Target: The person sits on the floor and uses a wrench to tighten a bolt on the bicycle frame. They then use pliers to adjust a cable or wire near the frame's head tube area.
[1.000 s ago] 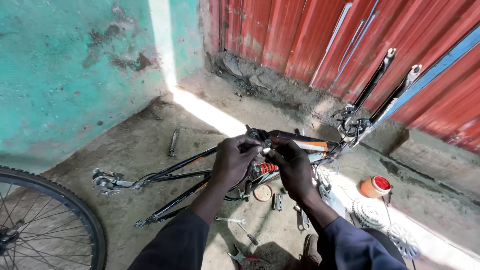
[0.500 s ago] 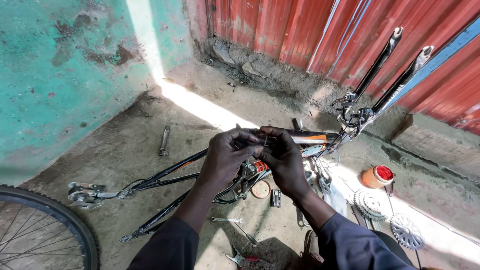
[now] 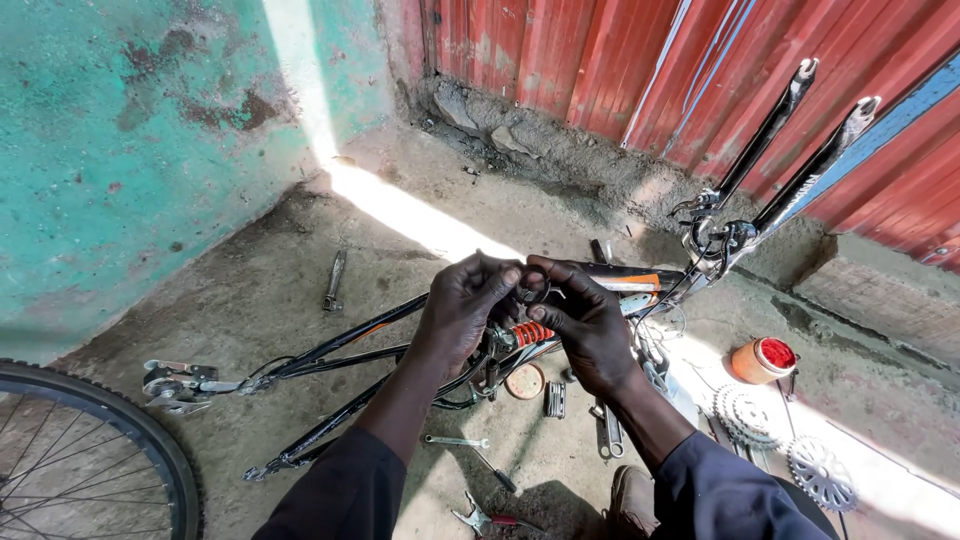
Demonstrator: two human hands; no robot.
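Head view, the only view: both hands meet over an upside-down black bicycle frame (image 3: 330,350) lying on the concrete floor (image 3: 250,290), just above the orange coil spring (image 3: 532,333) of its rear shock. The left hand (image 3: 465,305) is curled closed, thumb and fingertips pinched toward a small dark metal part (image 3: 535,293) held between the two hands; the right hand (image 3: 585,320) is likewise closed around that part from the other side. The part is too small and shaded to identify; it looks like a thin ring or clip. The front fork (image 3: 790,150) points up against the red corrugated wall (image 3: 620,60). A tyred wheel (image 3: 90,450) sits at lower left. Loose on the floor: a spanner (image 3: 334,281) near the green wall (image 3: 120,150), pliers with red handles (image 3: 490,520) near the sleeves, a small spanner (image 3: 457,441), an orange tub with a red lid (image 3: 762,360), and two sprockets (image 3: 745,415) on the right. Judgement: fiddly two-handed fitting work goes best with a firm pinch from both sides, wrists braced close to the frame, and the part kept over the frame so a slip does not lose it among the floor clutter.
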